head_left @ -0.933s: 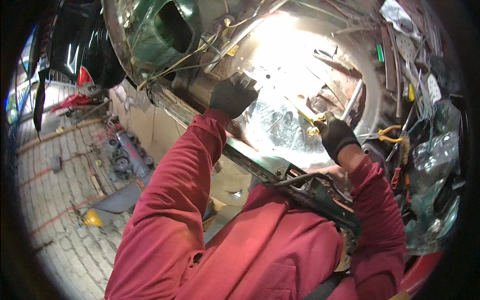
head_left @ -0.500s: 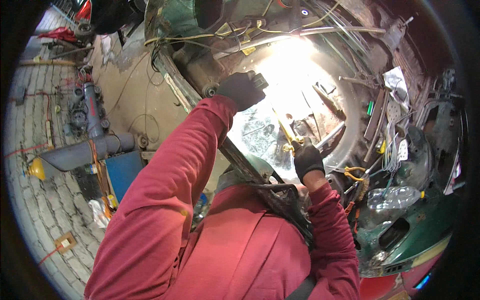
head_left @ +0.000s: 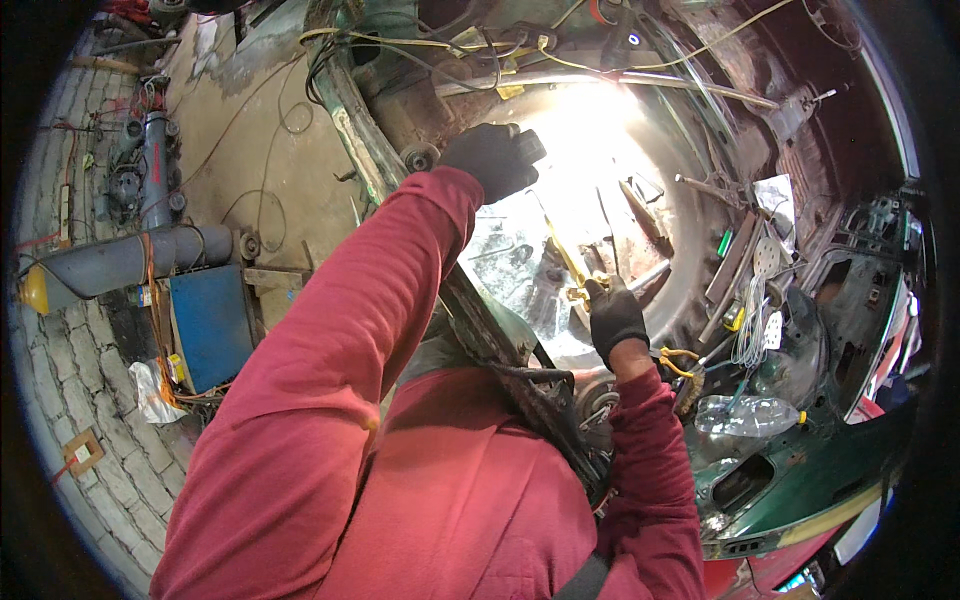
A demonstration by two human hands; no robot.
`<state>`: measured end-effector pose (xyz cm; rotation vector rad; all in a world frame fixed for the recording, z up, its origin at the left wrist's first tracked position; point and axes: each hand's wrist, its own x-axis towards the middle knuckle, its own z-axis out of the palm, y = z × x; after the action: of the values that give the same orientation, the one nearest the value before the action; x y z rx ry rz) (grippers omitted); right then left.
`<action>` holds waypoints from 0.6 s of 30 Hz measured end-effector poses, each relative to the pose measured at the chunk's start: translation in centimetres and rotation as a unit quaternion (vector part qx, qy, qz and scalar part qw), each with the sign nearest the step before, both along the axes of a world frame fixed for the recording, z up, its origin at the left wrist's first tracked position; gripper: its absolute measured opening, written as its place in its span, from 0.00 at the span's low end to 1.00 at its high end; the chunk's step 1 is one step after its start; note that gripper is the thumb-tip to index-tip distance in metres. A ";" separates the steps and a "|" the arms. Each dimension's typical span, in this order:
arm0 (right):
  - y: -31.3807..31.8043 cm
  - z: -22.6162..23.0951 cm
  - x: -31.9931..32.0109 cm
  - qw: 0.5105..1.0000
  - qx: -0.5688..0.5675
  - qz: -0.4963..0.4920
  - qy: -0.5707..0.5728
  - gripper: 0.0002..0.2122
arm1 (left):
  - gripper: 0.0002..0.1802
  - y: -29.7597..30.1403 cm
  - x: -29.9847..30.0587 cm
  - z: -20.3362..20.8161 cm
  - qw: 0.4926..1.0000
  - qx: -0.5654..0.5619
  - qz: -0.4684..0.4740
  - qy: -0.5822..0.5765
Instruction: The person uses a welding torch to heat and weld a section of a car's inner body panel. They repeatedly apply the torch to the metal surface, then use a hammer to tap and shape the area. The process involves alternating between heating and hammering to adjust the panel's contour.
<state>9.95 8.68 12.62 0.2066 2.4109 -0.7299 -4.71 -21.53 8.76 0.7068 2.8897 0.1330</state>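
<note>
My left hand (head_left: 488, 165), in a black glove, is closed around a dark block-shaped thing (head_left: 530, 147) whose kind I cannot make out. It is raised beside the brightly lit round metal well (head_left: 690, 215) of a stripped car body. In my right hand (head_left: 617, 322), also gloved, is a brass gas torch (head_left: 572, 258) with valve knobs by my fingers. The torch's thin neck points up and left over the well. Glare washes out the surface around its tip, and I see no clear flame. Strips of metal and dark scraps lie in the well.
A bare body rail (head_left: 470, 310) runs between my arms. Pliers (head_left: 680, 362), a plastic bottle (head_left: 748, 416) and a wire bundle (head_left: 752, 335) lie to the right. Cables (head_left: 420, 42) cross the far side. Gas cylinders (head_left: 140, 265) and a blue panel (head_left: 210, 325) stand left on brick paving.
The whole view has shifted a little. My left hand with the dark block is slightly farther up and right in the picture. My right hand keeps its hold on the gas torch.
</note>
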 end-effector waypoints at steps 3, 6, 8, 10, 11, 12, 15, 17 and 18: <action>1.3 0.1 -1.2 0.998 0.047 0.035 -0.026 0.27 | 0.12 -0.1 -0.1 1.0 0.998 0.028 -0.037 0.047; 4.3 -1.1 -2.7 0.996 0.024 0.072 0.054 0.26 | 0.15 0.4 -0.5 0.2 0.998 0.036 -0.047 0.024; 5.6 -0.7 -5.2 0.992 0.032 0.095 0.076 0.24 | 0.19 1.0 -1.0 -1.0 0.998 0.058 0.003 -0.034; 6.5 1.0 -8.9 0.997 -0.001 0.077 0.016 0.23 | 0.20 1.5 -0.9 -0.7 0.996 0.068 0.024 -0.054; 5.6 3.6 -10.7 0.997 0.001 0.070 -0.028 0.23 | 0.20 1.7 -0.9 0.1 0.996 0.063 0.031 -0.057; 4.1 5.7 -12.5 0.995 -0.002 0.070 -0.074 0.22 | 0.20 1.4 -0.5 0.7 0.996 0.052 0.045 -0.061; 3.1 8.7 -14.6 0.991 0.004 0.119 -0.053 0.21 | 0.20 2.0 -1.3 1.5 0.998 0.029 0.027 -0.057; 3.1 7.4 -14.8 0.984 -0.014 0.175 -0.027 0.21 | 0.18 1.1 -2.1 0.6 0.999 0.011 -0.028 -0.020; 3.5 4.9 -14.1 0.978 -0.018 0.207 0.008 0.21 | 0.16 1.0 -2.4 0.5 0.998 0.000 -0.060 0.000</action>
<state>-4.11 12.16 17.56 -0.3100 2.3423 -0.5812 -7.12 -20.51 9.25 0.8779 2.8384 0.1183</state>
